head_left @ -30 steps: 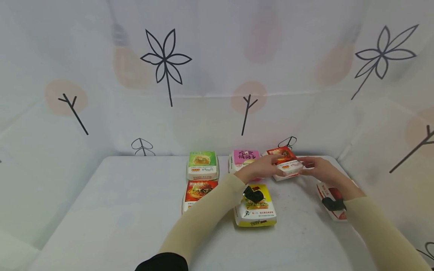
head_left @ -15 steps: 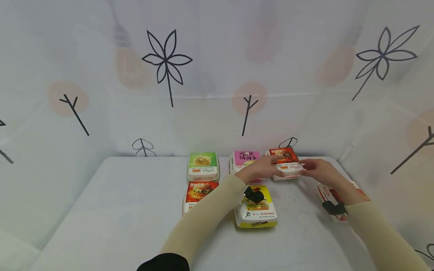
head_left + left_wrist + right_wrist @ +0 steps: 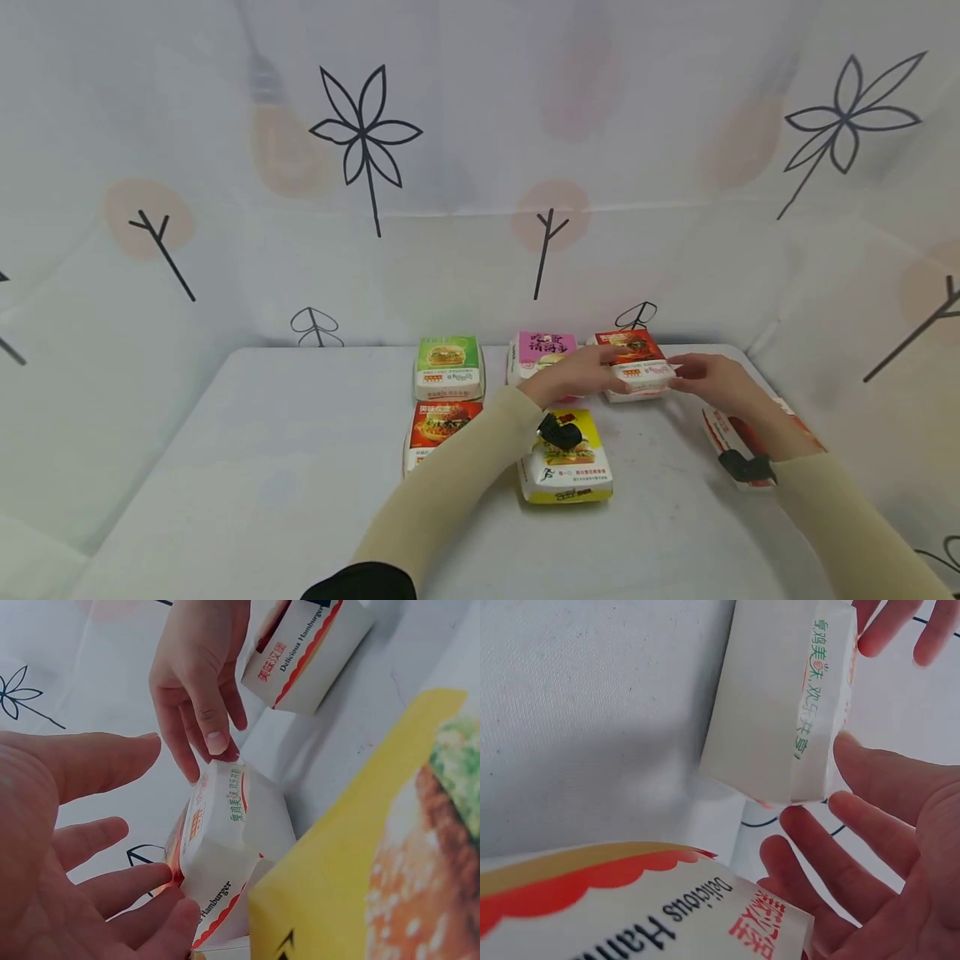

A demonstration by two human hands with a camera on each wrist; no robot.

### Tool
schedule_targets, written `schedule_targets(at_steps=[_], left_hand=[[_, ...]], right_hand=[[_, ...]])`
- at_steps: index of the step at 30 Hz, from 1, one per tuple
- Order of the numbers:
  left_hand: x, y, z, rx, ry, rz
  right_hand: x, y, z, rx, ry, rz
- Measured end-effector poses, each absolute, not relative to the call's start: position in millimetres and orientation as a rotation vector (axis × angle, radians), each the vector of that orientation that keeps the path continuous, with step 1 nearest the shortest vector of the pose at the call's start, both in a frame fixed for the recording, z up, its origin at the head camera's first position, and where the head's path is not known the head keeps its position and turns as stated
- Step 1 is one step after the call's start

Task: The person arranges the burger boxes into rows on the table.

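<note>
Both hands flank a red-topped burger box (image 3: 633, 364) at the far right of the bench (image 3: 247, 467). The left hand (image 3: 573, 377) has straight, spread fingers (image 3: 131, 889) whose tips touch the box's left side; its grip is loose, nothing clasped. The right hand (image 3: 705, 377) is likewise flat and open, its fingertips (image 3: 855, 814) at the box's right edge, touching or just short of it; I cannot tell which. The box sits on the bench between the two palms, lid closed.

Just left of the left hand's grip stands a pink burger box (image 3: 542, 352), partly hidden by that hand. Under the left wrist lies a yellow burger box (image 3: 566, 467). Further left are a green burger box (image 3: 447, 367) and, nearer the person, an orange-red burger box (image 3: 438, 425). Beneath the right forearm lies another red and white burger box (image 3: 731, 437). A pale cloth with drawn flowers (image 3: 365, 133) hangs behind the bench.
</note>
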State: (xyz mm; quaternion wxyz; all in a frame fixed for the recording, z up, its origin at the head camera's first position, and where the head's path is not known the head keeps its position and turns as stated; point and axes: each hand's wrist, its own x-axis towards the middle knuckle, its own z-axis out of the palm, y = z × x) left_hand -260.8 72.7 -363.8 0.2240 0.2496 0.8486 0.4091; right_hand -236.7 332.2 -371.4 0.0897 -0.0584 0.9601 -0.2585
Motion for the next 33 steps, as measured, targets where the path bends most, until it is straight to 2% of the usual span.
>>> schedule_targets(at_steps=[6,12,24,33], left_hand=[[-261,70,-364,0.723,2.352,1.134],[-265,66,-365,0.637,2.354,1.189],[-278,55,-372,0.573,2.404,1.178],[-277,54,-371,0.541,2.387,1.209]], right_hand=[[-234,340,-371,-0.205,2.903,-0.784],[-225,353,-366,-0.142,2.933,-0.784],[-189,393,-350,-0.073,2.947,-0.798],[-167,427,-350,0.033,2.934,-0.621]])
